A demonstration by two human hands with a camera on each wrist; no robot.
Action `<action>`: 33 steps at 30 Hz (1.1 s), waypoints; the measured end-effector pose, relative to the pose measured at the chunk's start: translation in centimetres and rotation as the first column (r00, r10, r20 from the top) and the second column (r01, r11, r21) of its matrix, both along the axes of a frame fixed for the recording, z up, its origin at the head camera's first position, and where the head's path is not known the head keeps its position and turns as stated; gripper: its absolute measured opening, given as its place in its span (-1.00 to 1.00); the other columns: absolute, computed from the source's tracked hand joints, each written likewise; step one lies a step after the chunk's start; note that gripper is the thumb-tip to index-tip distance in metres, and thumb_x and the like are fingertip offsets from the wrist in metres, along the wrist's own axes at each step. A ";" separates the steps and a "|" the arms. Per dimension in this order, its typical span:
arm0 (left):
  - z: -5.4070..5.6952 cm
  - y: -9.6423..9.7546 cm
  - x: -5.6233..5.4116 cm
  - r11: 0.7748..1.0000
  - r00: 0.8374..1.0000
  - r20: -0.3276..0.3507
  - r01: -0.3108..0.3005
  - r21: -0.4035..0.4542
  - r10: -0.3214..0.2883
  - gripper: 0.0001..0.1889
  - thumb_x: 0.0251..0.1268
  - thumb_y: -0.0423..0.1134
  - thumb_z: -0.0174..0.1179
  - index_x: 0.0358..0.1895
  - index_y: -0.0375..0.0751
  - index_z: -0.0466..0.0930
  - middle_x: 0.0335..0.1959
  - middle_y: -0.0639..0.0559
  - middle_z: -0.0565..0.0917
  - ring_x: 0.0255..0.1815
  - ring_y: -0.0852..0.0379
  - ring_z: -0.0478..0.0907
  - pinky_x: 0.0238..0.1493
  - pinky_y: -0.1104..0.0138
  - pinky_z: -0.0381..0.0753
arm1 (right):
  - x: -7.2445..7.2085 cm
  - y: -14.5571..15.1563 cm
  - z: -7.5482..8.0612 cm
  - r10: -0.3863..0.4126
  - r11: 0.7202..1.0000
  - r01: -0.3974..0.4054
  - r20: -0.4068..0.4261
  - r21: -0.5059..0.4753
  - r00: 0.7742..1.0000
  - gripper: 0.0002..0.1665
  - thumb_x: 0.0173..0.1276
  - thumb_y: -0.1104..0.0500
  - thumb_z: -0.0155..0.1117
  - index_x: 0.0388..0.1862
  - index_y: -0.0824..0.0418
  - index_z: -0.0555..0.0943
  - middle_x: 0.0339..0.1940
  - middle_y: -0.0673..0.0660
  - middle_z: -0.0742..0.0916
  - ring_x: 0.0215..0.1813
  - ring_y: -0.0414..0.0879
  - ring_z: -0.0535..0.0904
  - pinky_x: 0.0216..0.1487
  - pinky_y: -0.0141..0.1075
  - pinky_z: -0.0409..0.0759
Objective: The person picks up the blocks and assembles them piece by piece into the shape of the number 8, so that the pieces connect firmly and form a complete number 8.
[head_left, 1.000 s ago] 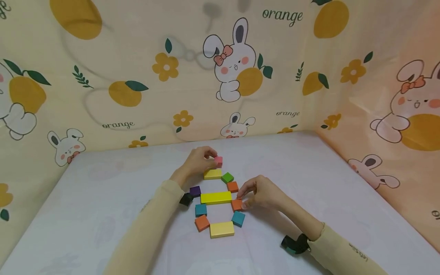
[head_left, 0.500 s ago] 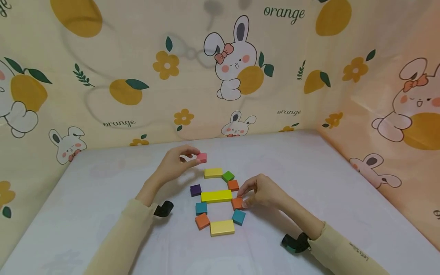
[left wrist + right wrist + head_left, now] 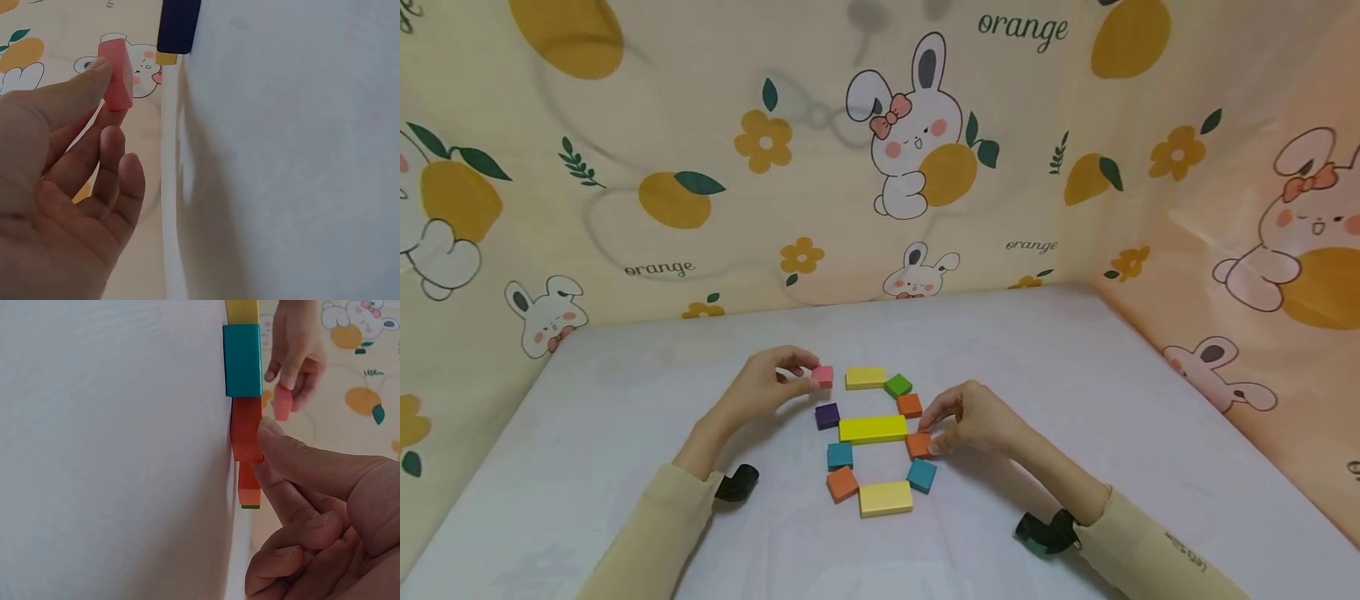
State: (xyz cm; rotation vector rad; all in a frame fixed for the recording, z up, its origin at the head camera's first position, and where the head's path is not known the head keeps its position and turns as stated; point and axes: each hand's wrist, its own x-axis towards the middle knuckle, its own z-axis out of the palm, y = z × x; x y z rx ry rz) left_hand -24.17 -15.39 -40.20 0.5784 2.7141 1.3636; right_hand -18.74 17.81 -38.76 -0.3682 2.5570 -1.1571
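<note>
In the head view my left hand (image 3: 760, 383) pinches a small pink block (image 3: 823, 377) between thumb and fingers, above the table and left of a pale yellow block (image 3: 866, 378). The left wrist view shows the thumb across the pink block (image 3: 116, 75). Below it lies a purple block (image 3: 827, 416). My right hand (image 3: 973, 421) has thumb and index finger at an orange block (image 3: 919, 445), on the right side of the block outline. In the right wrist view the thumb touches the orange block (image 3: 247, 429).
A long yellow block (image 3: 872, 429) crosses the outline's middle. Around it lie a green block (image 3: 898, 385), another orange block (image 3: 909, 406), two teal blocks (image 3: 922, 475), a lower-left orange block (image 3: 842, 484) and a lower pale yellow block (image 3: 885, 499). A patterned cloth (image 3: 737, 208) stands behind the table.
My left hand has moved left and then down with the pink block, from above the top pale yellow block to its left side. The right hand stays in place.
</note>
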 end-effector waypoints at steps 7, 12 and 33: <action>-0.6 -0.2 -0.1 0.999 0.999 0.023 0.048 -0.020 -0.048 -0.70 0.23 -0.19 0.40 0.02 -0.07 0.64 -0.08 0.15 0.65 -0.10 0.07 0.54 0.01 0.19 0.56 | 0.0 -0.2 0.0 0.003 1.000 -0.003 0.010 -0.012 1.000 -0.73 -0.01 0.31 0.62 -0.31 0.09 0.77 -0.33 -0.06 0.75 -0.13 -0.04 0.54 -0.03 -0.08 0.46; -0.8 0.2 -0.2 0.995 0.994 0.084 0.068 -0.071 -0.062 -0.72 0.26 -0.24 0.37 0.04 -0.03 0.64 -0.06 0.15 0.65 -0.08 0.06 0.54 0.02 0.17 0.56 | 0.1 -0.1 0.1 0.008 1.000 -0.008 0.005 -0.010 1.000 -0.73 -0.01 0.31 0.62 -0.32 0.09 0.77 -0.33 -0.06 0.75 -0.13 -0.05 0.55 -0.03 -0.06 0.45; -0.6 1.7 0.2 0.998 0.996 0.093 0.011 -0.058 -0.005 -0.71 0.27 -0.35 0.35 0.04 -0.17 0.62 -0.11 0.08 0.65 -0.12 0.11 0.60 -0.01 0.24 0.60 | 0.1 -0.2 0.2 0.000 1.000 0.000 0.000 -0.001 1.000 -0.73 -0.01 0.31 0.62 -0.32 0.08 0.77 -0.32 -0.06 0.75 -0.11 -0.03 0.53 -0.09 -0.12 0.45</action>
